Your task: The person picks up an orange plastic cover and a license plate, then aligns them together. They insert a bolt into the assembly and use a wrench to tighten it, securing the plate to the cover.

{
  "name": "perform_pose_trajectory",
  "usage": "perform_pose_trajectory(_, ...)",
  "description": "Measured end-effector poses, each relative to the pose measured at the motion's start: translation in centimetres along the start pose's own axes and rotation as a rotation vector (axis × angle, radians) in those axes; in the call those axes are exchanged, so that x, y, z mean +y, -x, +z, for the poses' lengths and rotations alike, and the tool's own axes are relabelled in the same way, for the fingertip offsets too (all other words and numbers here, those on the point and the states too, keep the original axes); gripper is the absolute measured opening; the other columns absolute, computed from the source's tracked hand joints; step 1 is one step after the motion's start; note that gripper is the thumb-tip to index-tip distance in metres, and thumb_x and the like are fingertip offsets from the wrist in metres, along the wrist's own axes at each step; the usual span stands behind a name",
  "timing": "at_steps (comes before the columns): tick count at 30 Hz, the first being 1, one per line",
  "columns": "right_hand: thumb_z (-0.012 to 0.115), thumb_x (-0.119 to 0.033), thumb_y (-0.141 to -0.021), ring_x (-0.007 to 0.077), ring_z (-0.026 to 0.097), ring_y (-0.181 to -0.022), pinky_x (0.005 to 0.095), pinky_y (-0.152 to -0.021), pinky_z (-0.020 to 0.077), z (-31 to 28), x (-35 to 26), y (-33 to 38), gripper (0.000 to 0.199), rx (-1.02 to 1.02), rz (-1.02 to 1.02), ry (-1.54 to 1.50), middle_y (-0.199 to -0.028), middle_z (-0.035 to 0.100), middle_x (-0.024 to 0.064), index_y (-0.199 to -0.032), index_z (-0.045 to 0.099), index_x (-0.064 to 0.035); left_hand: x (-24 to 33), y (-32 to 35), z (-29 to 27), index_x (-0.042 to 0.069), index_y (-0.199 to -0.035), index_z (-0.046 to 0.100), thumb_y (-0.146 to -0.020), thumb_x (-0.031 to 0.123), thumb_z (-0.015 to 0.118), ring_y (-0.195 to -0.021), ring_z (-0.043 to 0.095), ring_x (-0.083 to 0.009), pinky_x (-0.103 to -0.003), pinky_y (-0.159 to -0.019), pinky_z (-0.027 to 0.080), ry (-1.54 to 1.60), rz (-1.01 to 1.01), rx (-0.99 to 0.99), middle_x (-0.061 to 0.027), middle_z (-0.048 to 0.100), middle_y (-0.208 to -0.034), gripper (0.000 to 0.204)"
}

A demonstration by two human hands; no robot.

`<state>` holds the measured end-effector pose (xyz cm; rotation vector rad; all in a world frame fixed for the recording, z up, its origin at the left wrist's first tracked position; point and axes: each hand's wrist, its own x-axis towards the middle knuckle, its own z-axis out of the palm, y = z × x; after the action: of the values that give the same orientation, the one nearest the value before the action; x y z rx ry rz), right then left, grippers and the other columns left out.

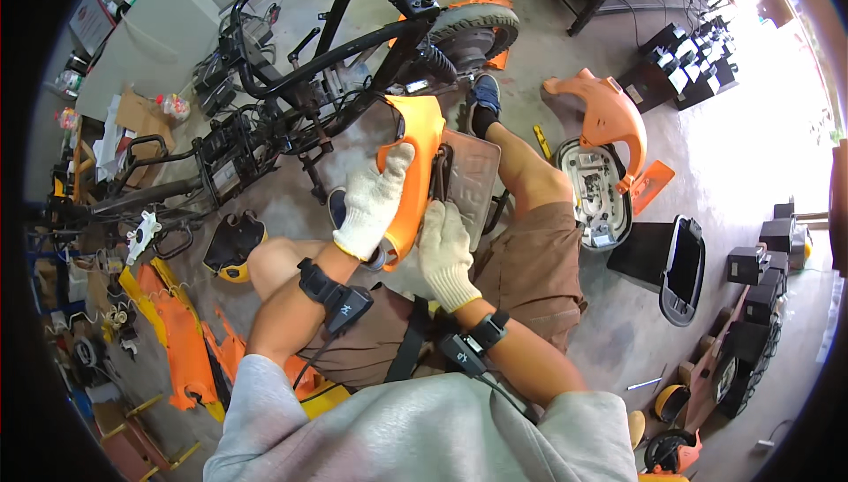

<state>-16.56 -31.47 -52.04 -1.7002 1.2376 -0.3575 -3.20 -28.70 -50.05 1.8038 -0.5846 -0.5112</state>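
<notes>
A long, curved orange plastic body panel (412, 190) stands between my knees, beside the bare black motorbike frame (305, 67). My left hand (375, 199), in a white knit glove, grips the panel along its left side with the thumb lying over its face. My right hand (445, 250), gloved too, is closed at the panel's right edge, fingertips at the lower end of a dark looped part (442, 171). Whatever its fingers hold is hidden. Against the panel's right side is a translucent grey plate (473, 177).
A rear wheel (473, 36) is on the frame's far end. To the right lie an orange fender (605, 106), an open grey-rimmed case shell (594, 190) and a black bin (662, 261). Orange and yellow panels (181, 332) are on the floor at left, near a black-and-yellow shell (235, 245).
</notes>
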Motion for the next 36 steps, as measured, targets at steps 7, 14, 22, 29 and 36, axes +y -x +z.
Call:
perform_pose_trajectory(7,0.038,-0.041,-0.105,0.0501,0.063,-0.096,0.0573,-0.080,0.0477,1.2,0.2,-0.5,0.042,0.046,0.026,-0.022,-0.100,0.067,0.0299,-0.120,0.055,-0.0056,0.1,0.1,0.6,0.001,-0.072,0.064,-0.097,0.046,0.067,-0.060,0.037,-0.0037,-0.029,-0.049,0.031,0.121,0.020,0.047,0.0072,0.042,-0.059,0.052)
perform_pose_trajectory(14,0.041,-0.038,-0.105,0.0473,0.066,-0.087,0.0529,-0.078,0.0497,-0.9,-1.8,1.1,0.037,-0.134,-0.140,-0.083,-0.091,0.068,0.0255,-0.114,0.059,-0.0074,-3.8,-1.9,-0.2,-0.001,-0.083,0.066,-0.095,0.057,0.062,-0.060,0.046,-0.0111,-0.032,-0.056,0.041,-0.316,0.114,0.056,-0.0029,0.061,-0.065,0.059)
perform_pose_trajectory(22,0.058,-0.016,-0.098,0.0276,0.071,-0.077,0.0363,-0.073,0.0537,-5.8,-4.4,0.7,0.024,-0.053,-0.312,-0.290,-0.083,0.069,0.0186,-0.116,0.064,-0.0020,-3.4,-1.8,-0.7,-0.005,-0.099,0.071,-0.099,0.030,0.067,-0.076,0.063,-0.0093,-0.027,-0.068,0.051,-0.159,0.083,0.024,-0.0043,0.072,-0.087,0.036)
perform_pose_trajectory(29,0.059,-0.023,-0.095,0.0340,0.071,-0.077,0.0402,-0.071,0.0542,-13.7,-6.0,-3.3,0.023,-0.065,-0.526,0.378,-0.081,0.071,0.0192,-0.100,0.073,-0.0047,0.6,-0.7,-0.3,0.000,-0.092,0.071,-0.091,0.048,0.073,-0.062,0.048,-0.0074,-0.031,-0.056,0.043,-0.101,0.145,-0.014,0.0001,0.063,-0.066,0.048)
perform_pose_trajectory(36,0.064,-0.036,-0.092,0.0363,0.069,-0.076,0.0421,-0.068,0.0535,-14.0,-7.7,-6.7,0.034,-0.216,-0.523,0.589,-0.081,0.070,0.0193,-0.097,0.075,-0.0045,0.0,-0.9,-0.1,0.000,-0.100,0.073,-0.092,0.041,0.074,-0.065,0.049,-0.0058,-0.026,-0.057,0.042,-0.117,0.122,-0.080,0.0021,0.065,-0.073,0.042)
